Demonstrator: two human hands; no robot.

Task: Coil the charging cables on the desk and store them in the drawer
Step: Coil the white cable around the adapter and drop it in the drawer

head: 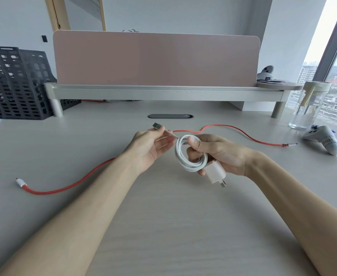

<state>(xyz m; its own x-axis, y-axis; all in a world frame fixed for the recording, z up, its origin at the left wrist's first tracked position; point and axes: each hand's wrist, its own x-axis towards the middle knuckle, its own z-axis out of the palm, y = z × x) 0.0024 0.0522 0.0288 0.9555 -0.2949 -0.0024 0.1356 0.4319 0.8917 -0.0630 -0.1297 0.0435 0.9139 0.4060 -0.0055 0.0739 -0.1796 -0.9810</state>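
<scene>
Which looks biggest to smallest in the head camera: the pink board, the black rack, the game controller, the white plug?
Pink board
Black rack
Game controller
White plug
The plug looks smallest even though it is nearest.

red cable (223, 125): middle hidden behind left hand (149, 146) | file rack (14, 82): cut by left edge

- White all the way round: the coiled white round charging cable (190, 154), every loop the same clean white
- Its white squarish plastic plug adapter (215, 174) matches, prongs silvery
- Dark grey metal connector tip (156, 125) on the free end
- Bright red now: the long thin red cable (68, 187), one end piece white, the other silver
- Pale beige desk top (163, 226), faint wood-grain streaks
- Plain dusty-pink flat divider panel (155, 58)
- Black plastic file rack (14, 82), grid of slotted holes
- Clear glass bottle (307, 112), cream-yellow lid
- Light grey game controller (323, 138), a touch of purple
</scene>
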